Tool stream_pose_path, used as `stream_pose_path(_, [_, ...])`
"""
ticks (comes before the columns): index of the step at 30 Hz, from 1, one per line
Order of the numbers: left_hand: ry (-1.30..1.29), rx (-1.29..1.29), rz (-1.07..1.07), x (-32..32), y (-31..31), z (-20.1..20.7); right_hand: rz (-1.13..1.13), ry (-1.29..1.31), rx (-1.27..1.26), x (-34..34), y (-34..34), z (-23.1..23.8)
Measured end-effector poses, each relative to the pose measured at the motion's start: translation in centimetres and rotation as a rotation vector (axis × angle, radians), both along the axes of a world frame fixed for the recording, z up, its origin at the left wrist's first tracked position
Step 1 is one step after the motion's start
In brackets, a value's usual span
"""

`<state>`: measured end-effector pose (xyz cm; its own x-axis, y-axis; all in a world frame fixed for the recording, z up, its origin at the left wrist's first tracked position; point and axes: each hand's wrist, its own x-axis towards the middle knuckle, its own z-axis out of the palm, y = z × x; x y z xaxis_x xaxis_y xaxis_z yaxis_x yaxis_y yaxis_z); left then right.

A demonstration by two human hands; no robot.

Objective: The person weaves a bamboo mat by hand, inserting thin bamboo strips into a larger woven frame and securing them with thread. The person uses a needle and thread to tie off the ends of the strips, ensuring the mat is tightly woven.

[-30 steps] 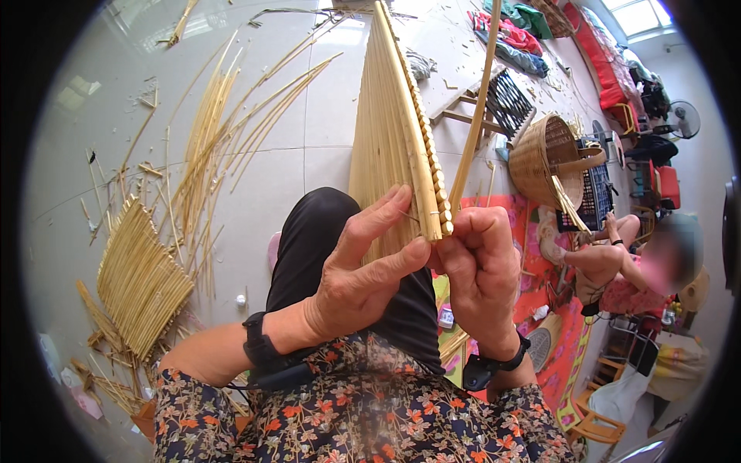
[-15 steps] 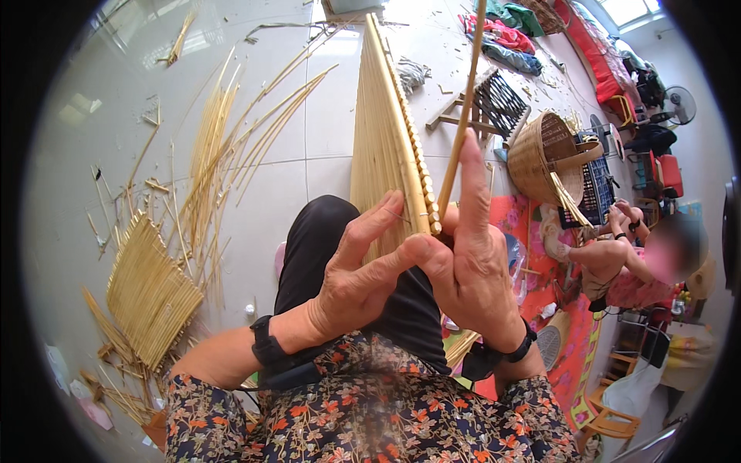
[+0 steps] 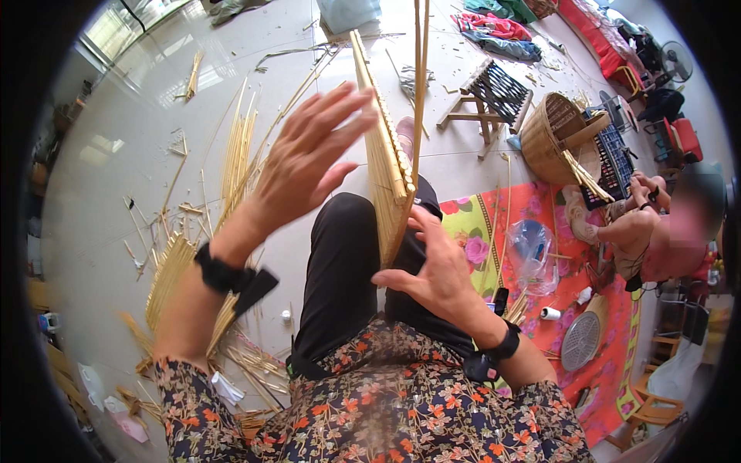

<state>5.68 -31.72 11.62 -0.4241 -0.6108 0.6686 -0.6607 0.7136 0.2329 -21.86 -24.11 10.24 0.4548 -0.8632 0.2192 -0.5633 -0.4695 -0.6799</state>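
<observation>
A stiff mat of thin pale sticks, seemingly bamboo or reed (image 3: 386, 158), stands on edge between my knees, its row of stick ends facing up. Two long thin strips (image 3: 421, 85) rise from its near corner. My right hand (image 3: 444, 278) cups that near end, thumb on one side and fingers against the other; part of its grip is hidden. Raised beside the mat's upper edge on the left, my left hand (image 3: 309, 150) is open with fingers outstretched, slightly blurred, and holds nothing.
Loose sticks (image 3: 239, 154) and another stick mat (image 3: 170, 270) lie on the floor to the left. On the right are a woven stool (image 3: 494, 96), a wicker basket (image 3: 552, 139), a red flowered cloth (image 3: 532, 309) and a seated person (image 3: 656, 231).
My left hand has let go of the mat's edge and lifted up and left. My right hand has dropped from the top corner to the mat's near end, its pointing finger now lowered.
</observation>
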Motion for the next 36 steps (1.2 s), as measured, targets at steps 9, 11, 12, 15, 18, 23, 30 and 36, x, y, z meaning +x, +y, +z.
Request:
stream_pose_path(9, [-0.29,-0.108,-0.149,3.2,-3.1,2.9,0.036,-0.091,-0.177,3.5,-0.3,-3.4])
stream_pose_path(11, [-0.257,-0.106,-0.078,4.8,-0.4,2.9,0.038,-0.041,-0.302,3.9,0.0,-3.4])
stream_pose_path(12, [-0.23,-0.097,-0.034,5.5,1.4,3.1,0.051,-0.02,-0.369,3.8,-0.3,-3.4])
stream_pose_path(15, [-0.069,-0.026,0.101,6.1,7.9,3.7,0.137,-0.004,-0.476,2.8,-1.6,-1.7])
stream_pose_path(18, [-0.01,0.0,0.312,4.0,13.1,4.5,0.399,-0.039,-0.402,2.0,-2.6,1.1])
stream_pose_path(23, [-0.021,-0.06,0.347,1.7,18.6,4.9,0.451,0.007,-0.523,0.3,-1.5,3.0])
stream_pose_path(30, [0.149,0.076,0.405,-2.8,23.7,0.1,0.566,0.106,-0.622,-1.9,-0.5,4.1])
stream_pose_path(36, [0.064,0.148,0.081,-6.9,21.0,-0.3,0.544,0.163,-0.606,-7.5,-1.3,1.6])
